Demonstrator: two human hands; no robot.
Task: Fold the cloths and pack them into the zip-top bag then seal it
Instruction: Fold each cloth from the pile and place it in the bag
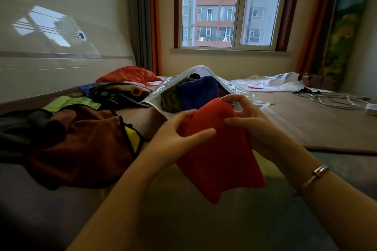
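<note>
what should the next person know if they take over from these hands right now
Left hand and right hand both grip the folded red cloth, held at the mouth of the zip-top bag.
Done: a blue cloth and an olive cloth sit inside the bag.
Left: push the red one in, fold the loose cloths piled on the left, pack them, seal the open bag.

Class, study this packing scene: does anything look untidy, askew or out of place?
Yes. Unfolded cloths lie heaped left of the hands, unpacked. The zip-top bag gapes open, propped up. Both hands, left hand and right hand, grip a red cloth at its mouth.
</note>
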